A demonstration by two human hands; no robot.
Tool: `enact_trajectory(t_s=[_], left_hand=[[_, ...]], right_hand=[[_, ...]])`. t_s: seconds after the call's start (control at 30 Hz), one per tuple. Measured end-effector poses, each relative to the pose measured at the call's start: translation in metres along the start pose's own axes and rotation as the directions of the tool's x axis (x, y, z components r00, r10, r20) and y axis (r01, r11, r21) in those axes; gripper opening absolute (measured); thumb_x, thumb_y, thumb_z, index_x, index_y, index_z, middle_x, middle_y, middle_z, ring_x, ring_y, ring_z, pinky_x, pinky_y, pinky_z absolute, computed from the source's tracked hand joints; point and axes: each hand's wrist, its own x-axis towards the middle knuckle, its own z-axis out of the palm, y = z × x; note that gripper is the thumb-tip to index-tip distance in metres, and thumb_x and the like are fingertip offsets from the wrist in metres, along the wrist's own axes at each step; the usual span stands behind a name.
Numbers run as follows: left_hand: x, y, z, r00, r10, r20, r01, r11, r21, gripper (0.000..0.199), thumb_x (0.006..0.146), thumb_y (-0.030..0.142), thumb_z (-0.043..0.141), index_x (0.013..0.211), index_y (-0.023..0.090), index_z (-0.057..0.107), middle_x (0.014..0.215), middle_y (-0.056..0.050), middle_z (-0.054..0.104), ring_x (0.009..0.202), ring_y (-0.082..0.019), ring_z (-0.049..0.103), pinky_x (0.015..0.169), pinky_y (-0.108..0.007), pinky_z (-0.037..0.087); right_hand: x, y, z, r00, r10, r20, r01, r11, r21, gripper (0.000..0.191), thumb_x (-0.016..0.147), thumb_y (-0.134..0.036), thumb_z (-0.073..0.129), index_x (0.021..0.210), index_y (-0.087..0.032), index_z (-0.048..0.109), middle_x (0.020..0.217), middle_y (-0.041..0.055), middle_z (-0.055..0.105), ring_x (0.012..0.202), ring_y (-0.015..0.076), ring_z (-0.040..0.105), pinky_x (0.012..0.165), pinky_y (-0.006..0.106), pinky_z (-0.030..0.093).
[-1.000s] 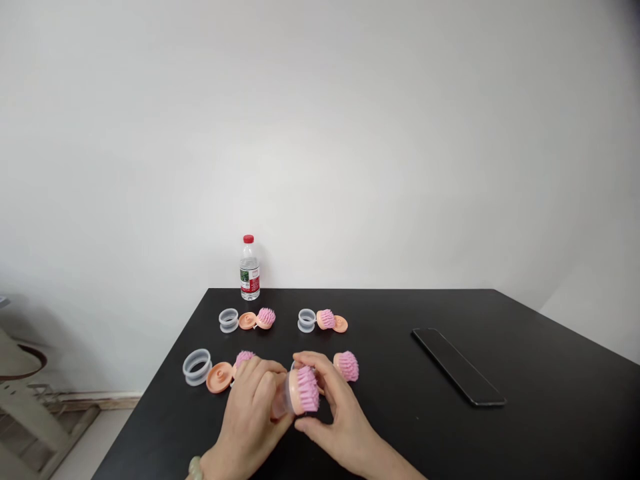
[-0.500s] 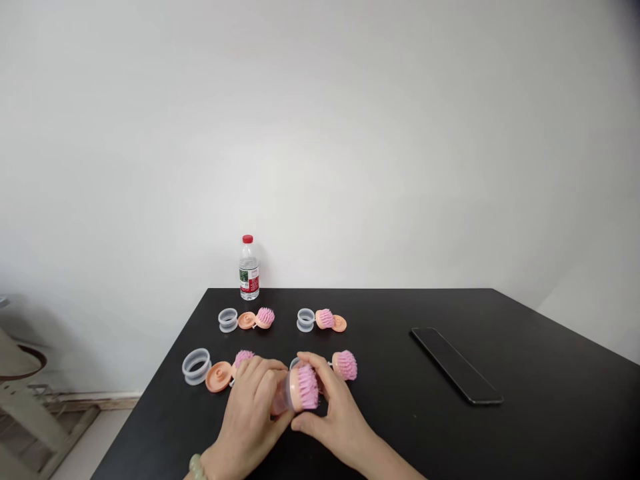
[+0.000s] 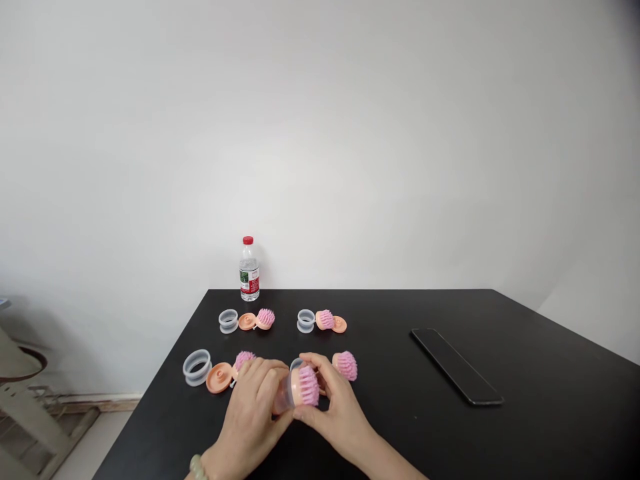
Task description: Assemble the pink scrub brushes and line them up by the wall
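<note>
Between my hands is a round scrub brush [image 3: 306,387] with pink bristles, a peach base and a translucent sleeve, its bristles facing right. My left hand [image 3: 255,407] is wrapped round the sleeve end. My right hand [image 3: 333,407] curves about the bristle end, thumb and fingers on its rim. Partly behind my left fingers lies a pink brush head [image 3: 244,360], beside a peach disc [image 3: 219,378] and a translucent ring [image 3: 197,367]. Another brush head [image 3: 345,366] lies just beyond my right hand; a clear ring [image 3: 297,364] near it is mostly hidden.
Farther back on the black table [image 3: 390,360] are two more sets, each with a ring [image 3: 229,321], a disc [image 3: 339,325] and a brush head [image 3: 265,319]. A water bottle [image 3: 249,275] stands by the wall. A black phone-like slab [image 3: 456,366] lies to the right.
Both hands keep hold of the brush in nearly the same place. My right fingers have shifted slightly around its bristle end.
</note>
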Motion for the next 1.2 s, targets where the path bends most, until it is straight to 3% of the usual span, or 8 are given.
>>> enact_trajectory(t_s=[0.17, 0.37, 0.57, 0.7, 0.83, 1.07, 1.2], left_hand=[[-0.002, -0.002, 0.003, 0.999, -0.035, 0.015, 0.035, 0.999, -0.011, 0.042, 0.078, 0.010, 0.071, 0.112, 0.021, 0.049, 0.103, -0.006, 0.068, 0.091, -0.025, 0.063, 0.081, -0.039, 0.047], [-0.002, -0.003, 0.002, 0.999, 0.013, 0.036, -0.014, 1.000, 0.010, 0.038, 0.084, 0.022, 0.071, 0.114, 0.021, 0.048, 0.099, -0.006, 0.068, 0.084, -0.025, 0.063, 0.079, -0.041, 0.045], [-0.001, -0.001, 0.001, 1.000, 0.025, 0.010, -0.025, 0.999, 0.024, 0.044, 0.082, 0.030, 0.075, 0.114, 0.020, 0.047, 0.090, -0.005, 0.068, 0.076, -0.024, 0.062, 0.075, -0.040, 0.046], [-0.001, -0.001, 0.001, 1.000, 0.023, 0.000, -0.023, 1.000, 0.004, 0.044, 0.083, 0.034, 0.073, 0.115, 0.021, 0.046, 0.091, -0.004, 0.069, 0.076, -0.023, 0.063, 0.073, -0.039, 0.048], [-0.002, -0.001, 0.000, 1.000, 0.015, 0.013, -0.015, 1.000, -0.003, 0.042, 0.085, 0.037, 0.069, 0.117, 0.021, 0.045, 0.092, -0.006, 0.070, 0.077, -0.024, 0.063, 0.070, -0.038, 0.051], [-0.006, -0.002, -0.003, 0.984, -0.129, 0.121, 0.149, 0.973, -0.174, 0.046, 0.082, 0.040, 0.071, 0.115, 0.027, 0.043, 0.098, -0.004, 0.067, 0.084, -0.023, 0.065, 0.070, -0.036, 0.054], [0.000, -0.001, -0.008, 0.932, -0.236, 0.275, 0.325, 0.879, -0.349, 0.049, 0.076, 0.038, 0.075, 0.113, 0.026, 0.045, 0.092, -0.001, 0.063, 0.081, -0.022, 0.063, 0.071, -0.035, 0.051]], right_hand=[[-0.003, -0.001, 0.000, 0.999, -0.033, 0.014, 0.033, 0.999, -0.008, 0.073, 0.063, -0.002, 0.071, 0.126, -0.034, 0.054, 0.131, 0.0009, 0.059, 0.122, 0.0255, 0.056, 0.109, 0.046, 0.041], [-0.001, 0.002, 0.003, 1.000, 0.009, 0.006, -0.009, 1.000, -0.025, 0.069, 0.064, -0.014, 0.080, 0.127, -0.030, 0.054, 0.123, 0.0046, 0.063, 0.115, 0.0296, 0.059, 0.106, 0.051, 0.043], [-0.005, 0.001, 0.001, 0.996, -0.088, 0.015, 0.088, 0.995, -0.040, 0.070, 0.066, -0.012, 0.078, 0.128, -0.032, 0.054, 0.131, 0.0047, 0.060, 0.122, 0.0294, 0.055, 0.108, 0.050, 0.042], [-0.004, 0.002, 0.002, 0.999, -0.037, 0.009, 0.037, 0.998, -0.050, 0.076, 0.062, -0.019, 0.085, 0.130, -0.031, 0.053, 0.129, 0.0056, 0.061, 0.119, 0.0313, 0.057, 0.107, 0.051, 0.043], [0.000, 0.006, 0.001, 1.000, 0.011, 0.008, -0.011, 0.997, -0.073, 0.072, 0.061, -0.015, 0.082, 0.127, -0.030, 0.057, 0.127, 0.0052, 0.062, 0.116, 0.0313, 0.059, 0.105, 0.051, 0.044], [-0.003, 0.004, -0.002, 1.000, -0.015, -0.009, 0.014, 0.999, -0.032, 0.068, 0.061, -0.024, 0.086, 0.124, -0.030, 0.061, 0.127, 0.0064, 0.063, 0.117, 0.0318, 0.059, 0.102, 0.048, 0.047], [-0.004, 0.005, -0.003, 0.998, -0.058, 0.027, 0.058, 0.998, 0.012, 0.072, 0.059, -0.035, 0.090, 0.124, -0.029, 0.061, 0.125, 0.0076, 0.063, 0.113, 0.0314, 0.061, 0.100, 0.047, 0.048]])
